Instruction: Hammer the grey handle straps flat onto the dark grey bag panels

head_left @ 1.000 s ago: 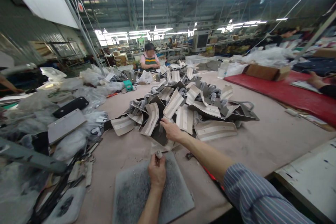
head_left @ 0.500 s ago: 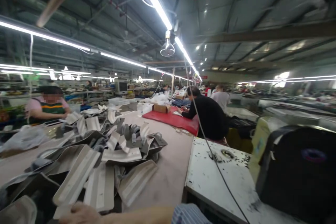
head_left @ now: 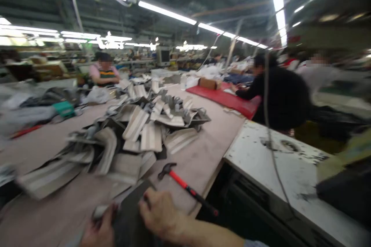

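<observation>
Both hands sit at the bottom edge of a blurred frame. My right hand (head_left: 160,214) is curled over the edge of a dark grey cut piece (head_left: 129,208) and grips it. My left hand (head_left: 98,233) is closed at the piece's left side, with a small pale object (head_left: 100,211) by its fingers that I cannot make out. Just beyond them is a large pile of beige and grey cut pieces (head_left: 139,131). A hammer with a red handle (head_left: 185,187) lies on the table (head_left: 203,150) to the right of my right hand.
A white worktop (head_left: 278,162) with a hanging cable adjoins the table on the right. A person in black leans over a red mat (head_left: 226,98) beyond it. Another person sits at the far end. Bags, a teal object (head_left: 63,108) and clutter line the left side.
The view swung right and up, then back down. My right hand has come back from the pile and now grips a dark grey piece near me. The hammer now shows.
</observation>
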Demonstrator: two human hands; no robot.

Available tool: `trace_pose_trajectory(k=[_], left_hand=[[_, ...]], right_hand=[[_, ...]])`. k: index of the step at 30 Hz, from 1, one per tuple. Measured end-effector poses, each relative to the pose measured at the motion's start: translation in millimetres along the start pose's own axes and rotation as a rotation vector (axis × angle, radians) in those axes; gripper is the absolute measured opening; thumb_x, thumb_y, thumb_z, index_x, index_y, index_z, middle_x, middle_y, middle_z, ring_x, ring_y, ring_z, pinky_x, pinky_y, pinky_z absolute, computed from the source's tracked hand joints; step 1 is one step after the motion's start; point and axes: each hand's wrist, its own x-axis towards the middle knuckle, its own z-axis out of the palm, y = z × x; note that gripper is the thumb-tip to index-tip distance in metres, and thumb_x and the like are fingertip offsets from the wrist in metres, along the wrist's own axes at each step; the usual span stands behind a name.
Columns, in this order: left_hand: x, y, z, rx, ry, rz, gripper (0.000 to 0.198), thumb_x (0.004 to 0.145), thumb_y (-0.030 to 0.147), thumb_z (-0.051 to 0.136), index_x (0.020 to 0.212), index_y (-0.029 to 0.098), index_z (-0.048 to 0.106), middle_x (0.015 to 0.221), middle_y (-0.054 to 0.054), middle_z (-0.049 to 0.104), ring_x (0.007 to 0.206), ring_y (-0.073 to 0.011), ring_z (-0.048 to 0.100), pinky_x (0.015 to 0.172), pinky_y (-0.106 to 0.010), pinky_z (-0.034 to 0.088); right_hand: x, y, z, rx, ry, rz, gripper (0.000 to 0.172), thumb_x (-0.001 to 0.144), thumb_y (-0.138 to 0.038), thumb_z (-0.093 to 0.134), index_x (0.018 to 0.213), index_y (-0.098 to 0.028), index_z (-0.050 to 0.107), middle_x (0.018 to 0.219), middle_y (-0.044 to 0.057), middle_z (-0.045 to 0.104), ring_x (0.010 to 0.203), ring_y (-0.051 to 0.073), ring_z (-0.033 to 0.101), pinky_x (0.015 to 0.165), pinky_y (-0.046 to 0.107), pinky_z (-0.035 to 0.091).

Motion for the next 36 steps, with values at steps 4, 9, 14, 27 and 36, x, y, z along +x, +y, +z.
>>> trace_pose_trajectory(k=[4, 9, 14, 27, 36], left_hand=[[-8, -34, -65.2, -0.029, -0.006, 0.028, 0.033, 0.075, 0.040, 0.073, 0.096, 0.015, 0.066, 0.089, -0.006, 0.074, 0.085, -0.0219, 0.071, 0.082, -0.036, 0.057], [-9, -39, -45.7, -0.119, -0.118, 0.097, 0.038, 0.075, 0.041, 0.073, 0.100, 0.014, 0.064, 0.092, -0.007, 0.075, 0.085, -0.0186, 0.072, 0.084, -0.031, 0.056], [-12, -33, -24.2, -0.140, -0.260, 0.056, 0.039, 0.073, 0.042, 0.075, 0.100, 0.016, 0.064, 0.090, -0.006, 0.075, 0.084, -0.0189, 0.072, 0.081, -0.029, 0.056], [-7, -48, -11.4, -0.103, -0.324, 0.081, 0.029, 0.081, 0.039, 0.070, 0.100, 0.017, 0.064, 0.093, -0.006, 0.075, 0.088, -0.0197, 0.072, 0.086, -0.032, 0.055], [-6, -50, -12.7, -0.094, -0.357, 0.086, 0.029, 0.083, 0.037, 0.069, 0.103, 0.017, 0.063, 0.091, -0.007, 0.075, 0.086, -0.0190, 0.071, 0.084, -0.031, 0.055]], right_hand=[[-28, -4, 15, 0.063, -0.152, 0.294, 0.026, 0.094, -0.036, 0.053, 0.106, -0.017, 0.067, 0.088, 0.011, 0.074, 0.083, 0.026, 0.072, 0.075, 0.035, 0.052], [-36, 3, 17, 0.245, -0.163, 0.322, 0.032, 0.093, -0.041, 0.055, 0.110, -0.016, 0.066, 0.095, 0.012, 0.075, 0.090, 0.026, 0.072, 0.081, 0.034, 0.051], [-38, 7, 18, 0.316, -0.110, 0.239, 0.028, 0.086, -0.034, 0.061, 0.108, -0.017, 0.064, 0.103, 0.011, 0.072, 0.096, 0.024, 0.069, 0.087, 0.035, 0.051], [-22, 21, 31, 0.254, -0.158, 0.129, 0.030, 0.096, -0.041, 0.050, 0.113, -0.019, 0.064, 0.104, 0.009, 0.065, 0.096, 0.022, 0.065, 0.084, 0.032, 0.050], [-21, 17, 13, 0.138, -0.327, 0.082, 0.037, 0.097, -0.041, 0.052, 0.123, -0.018, 0.064, 0.107, 0.009, 0.062, 0.096, 0.023, 0.062, 0.085, 0.035, 0.048]])
